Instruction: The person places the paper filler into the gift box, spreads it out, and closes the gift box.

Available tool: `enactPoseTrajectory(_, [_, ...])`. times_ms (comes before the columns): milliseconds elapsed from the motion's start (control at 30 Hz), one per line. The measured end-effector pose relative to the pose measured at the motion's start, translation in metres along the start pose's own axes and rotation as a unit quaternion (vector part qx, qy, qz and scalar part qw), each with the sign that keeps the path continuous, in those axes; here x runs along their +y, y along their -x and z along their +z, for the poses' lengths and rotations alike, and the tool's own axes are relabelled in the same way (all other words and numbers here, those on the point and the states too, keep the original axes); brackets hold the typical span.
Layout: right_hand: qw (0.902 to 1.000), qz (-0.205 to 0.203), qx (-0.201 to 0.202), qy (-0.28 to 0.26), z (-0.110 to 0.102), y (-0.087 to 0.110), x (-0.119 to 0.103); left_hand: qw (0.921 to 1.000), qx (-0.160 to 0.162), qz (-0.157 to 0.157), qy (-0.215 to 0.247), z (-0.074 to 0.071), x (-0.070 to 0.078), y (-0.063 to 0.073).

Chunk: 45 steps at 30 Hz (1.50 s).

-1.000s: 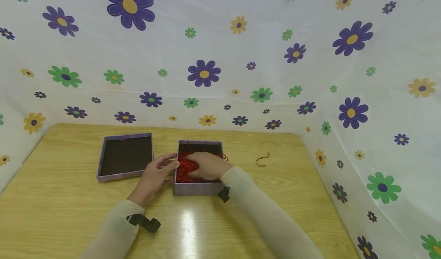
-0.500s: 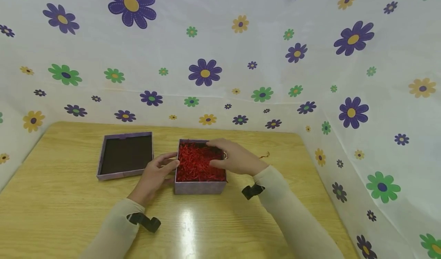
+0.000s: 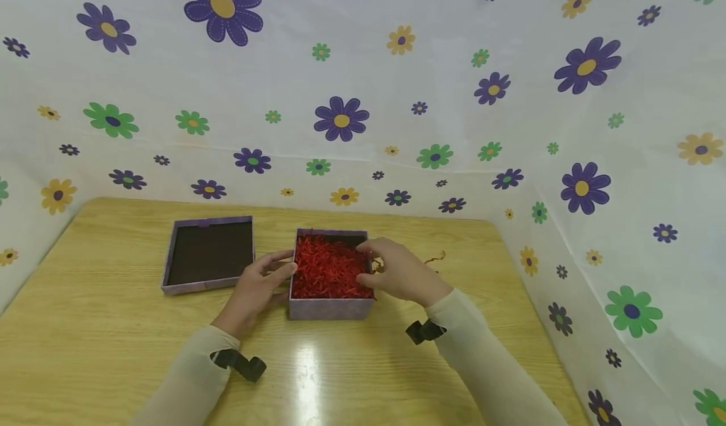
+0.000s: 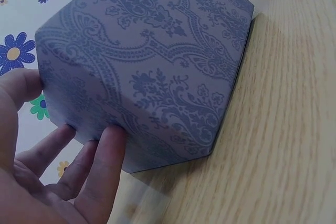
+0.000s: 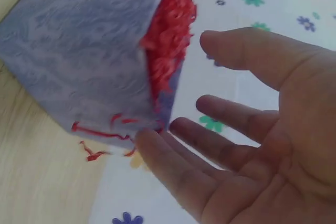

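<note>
An open purple patterned box stands on the table, filled with red shredded paper. My left hand rests against the box's left side, thumb at the rim. In the left wrist view its fairly straight fingertips touch the patterned wall. My right hand is at the right rim with thumb and fingers spread apart. The right wrist view shows nothing between them; the index fingertip is close to a few red strands along the box's outer wall.
A shallow purple lid with a dark inside lies left of the box, close to my left hand. A loose strand lies on the wooden table beyond my right hand. A white flower-print sheet surrounds the table behind and at the sides.
My right hand has come out of the red shredded paper and moved right to the box's right rim, uncovering the filling, which looks spread more evenly. The left hand has stayed on the box.
</note>
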State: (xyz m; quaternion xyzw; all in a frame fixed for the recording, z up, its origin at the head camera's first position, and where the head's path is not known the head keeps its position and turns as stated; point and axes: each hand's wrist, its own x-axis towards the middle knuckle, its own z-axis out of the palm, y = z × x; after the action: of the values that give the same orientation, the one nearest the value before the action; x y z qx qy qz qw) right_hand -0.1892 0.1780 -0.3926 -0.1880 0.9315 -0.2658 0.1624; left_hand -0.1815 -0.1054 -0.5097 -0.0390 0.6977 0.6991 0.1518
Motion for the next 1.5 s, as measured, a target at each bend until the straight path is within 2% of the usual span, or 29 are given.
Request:
enactPoseTrajectory(133, [0.9992,-0.027,-0.015,-0.023,0.002,0.001,-0.004,1.0000,0.001,0.001,-0.001,0.001,0.001,0.000])
enactPoseTrajectory(300, [0.9981,-0.046,-0.032,-0.024,0.010,-0.011,-0.003,1.0000,0.002,0.000,0.001,0.001,0.001,0.000])
enactPoseTrajectory(600, [0.9957,-0.048,-0.048,0.063,0.040,-0.040,-0.013,1.0000,0.004,-0.007,0.003,0.001,0.001,0.002])
enactPoseTrajectory(733, [0.9935,-0.041,-0.042,0.098,0.053,-0.046,-0.015,1.0000,0.006,-0.007,0.004,0.001,0.000,0.001])
enactPoseTrajectory(833, [0.9930,-0.036,-0.040,0.105,0.055,-0.046,-0.017,0.9999,0.005,-0.008,0.003,0.001,-0.001,0.001])
enactPoseTrajectory(1067, [0.9931,-0.074,-0.017,0.089,0.043,-0.033,-0.017,1.0000,-0.001,-0.005,0.004,0.000,-0.002,0.001])
enactPoseTrajectory(1233, [0.9955,-0.086,0.001,0.039,0.024,-0.020,-0.011,1.0000,0.000,-0.005,0.005,0.000,0.000,0.001])
enactPoseTrajectory(1367, [0.9968,-0.062,0.042,-0.027,0.002,-0.013,0.005,1.0000,0.000,-0.005,0.008,0.001,0.001,0.001])
enactPoseTrajectory(1500, [0.9941,-0.018,0.068,-0.083,-0.016,-0.011,0.036,1.0000,0.001,-0.005,0.004,0.002,0.001,0.000])
